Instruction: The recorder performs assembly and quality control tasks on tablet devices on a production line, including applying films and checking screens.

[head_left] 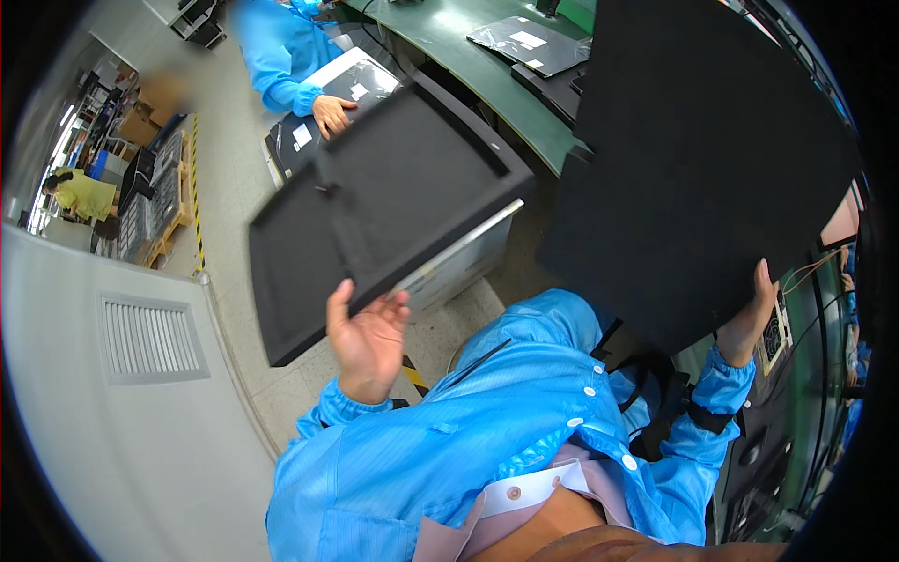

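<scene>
My right hand (pixel 749 314) grips the lower right edge of a large, flat black sheet (pixel 698 169). The sheet is raised at the right and hides much of what lies behind it. Its material is hard to make out. In front of the near edge of a shallow black tray (pixel 412 178) is my left hand (pixel 370 342), palm up with its fingers apart. Whether the fingertips touch the tray's edge is unclear. The tray has a raised rim and sits tilted on top of a pale, box-like stack (pixel 459 258).
Across from me a person in a blue smock rests a hand (pixel 332 114) by film-covered black panels (pixel 298 140). A green workbench (pixel 440 42) carries another dark panel (pixel 529 45). At the left stands a grey cabinet (pixel 94 412) with a vent. Farther off, another person stands near a loaded pallet (pixel 167 225).
</scene>
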A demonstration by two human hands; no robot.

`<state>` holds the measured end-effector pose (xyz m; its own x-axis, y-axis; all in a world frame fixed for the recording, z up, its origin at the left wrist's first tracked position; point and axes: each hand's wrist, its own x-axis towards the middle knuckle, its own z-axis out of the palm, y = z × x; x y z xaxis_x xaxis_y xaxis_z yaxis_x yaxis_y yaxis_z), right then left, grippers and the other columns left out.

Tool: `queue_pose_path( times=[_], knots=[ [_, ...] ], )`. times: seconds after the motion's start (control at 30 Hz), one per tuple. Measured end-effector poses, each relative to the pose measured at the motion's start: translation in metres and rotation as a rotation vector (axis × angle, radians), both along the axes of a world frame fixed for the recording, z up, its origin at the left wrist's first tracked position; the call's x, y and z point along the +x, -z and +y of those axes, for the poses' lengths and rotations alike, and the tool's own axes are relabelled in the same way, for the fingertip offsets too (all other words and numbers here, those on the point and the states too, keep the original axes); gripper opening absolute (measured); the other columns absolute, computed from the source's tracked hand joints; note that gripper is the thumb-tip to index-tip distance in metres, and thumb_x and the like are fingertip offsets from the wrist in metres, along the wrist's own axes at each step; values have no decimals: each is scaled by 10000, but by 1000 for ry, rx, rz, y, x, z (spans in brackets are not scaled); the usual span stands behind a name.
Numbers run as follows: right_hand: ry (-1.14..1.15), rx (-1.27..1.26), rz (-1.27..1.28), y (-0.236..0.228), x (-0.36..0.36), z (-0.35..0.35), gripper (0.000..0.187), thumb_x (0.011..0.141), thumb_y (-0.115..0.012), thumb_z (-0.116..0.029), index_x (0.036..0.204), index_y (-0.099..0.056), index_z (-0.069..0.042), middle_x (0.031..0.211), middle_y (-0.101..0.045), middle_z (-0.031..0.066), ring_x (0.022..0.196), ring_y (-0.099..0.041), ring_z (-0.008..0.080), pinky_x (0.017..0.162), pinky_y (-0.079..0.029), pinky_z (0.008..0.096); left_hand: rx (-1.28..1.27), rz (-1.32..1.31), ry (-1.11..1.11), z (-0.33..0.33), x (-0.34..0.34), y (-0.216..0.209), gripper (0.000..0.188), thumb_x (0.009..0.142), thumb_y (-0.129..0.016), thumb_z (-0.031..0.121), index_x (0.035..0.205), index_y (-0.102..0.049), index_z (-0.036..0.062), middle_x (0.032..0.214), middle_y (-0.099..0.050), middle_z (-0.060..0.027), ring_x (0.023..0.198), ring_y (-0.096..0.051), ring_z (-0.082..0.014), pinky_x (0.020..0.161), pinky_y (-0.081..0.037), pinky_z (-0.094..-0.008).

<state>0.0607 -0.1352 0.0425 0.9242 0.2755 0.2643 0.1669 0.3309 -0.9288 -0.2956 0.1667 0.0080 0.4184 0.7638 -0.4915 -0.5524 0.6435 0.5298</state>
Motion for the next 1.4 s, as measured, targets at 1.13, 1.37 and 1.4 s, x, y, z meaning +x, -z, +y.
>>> queue_pose_path(
  times=[1.13, 1.37, 1.4],
  knots=[
    [-389, -137, 62, 5, -92, -16, 535, 997, -591, -321, 1396, -422, -7, 1243, -579, 146, 1000, -627, 213, 781, -528, 326, 556, -535, 1167, -48, 222, -31, 525, 911, -599, 353, 1334, -552, 45, 1289, -630, -91, 1143, -602, -265, 974, -462, -440],
    [195, 473, -270, -32, -132, -131, 522, 988, -546, -468, 1229, -597, -7, 1045, -687, 170, 940, -665, 249, 746, -526, 356, 834, -616, 1821, -228, 319, -117, 394, 943, -675, 311, 1178, -629, -2, 1105, -672, -97, 990, -644, -203, 877, -512, -363],
    [301, 418, -350, -45, -132, -141, 520, 988, -534, -478, 1205, -611, -12, 1015, -699, 165, 920, -677, 247, 720, -529, 351, 842, -627, 1812, -254, 327, -120, 404, 930, -705, 320, 1150, -638, -11, 1050, -678, -87, 922, -662, -183, 807, -537, -322]
  ],
)
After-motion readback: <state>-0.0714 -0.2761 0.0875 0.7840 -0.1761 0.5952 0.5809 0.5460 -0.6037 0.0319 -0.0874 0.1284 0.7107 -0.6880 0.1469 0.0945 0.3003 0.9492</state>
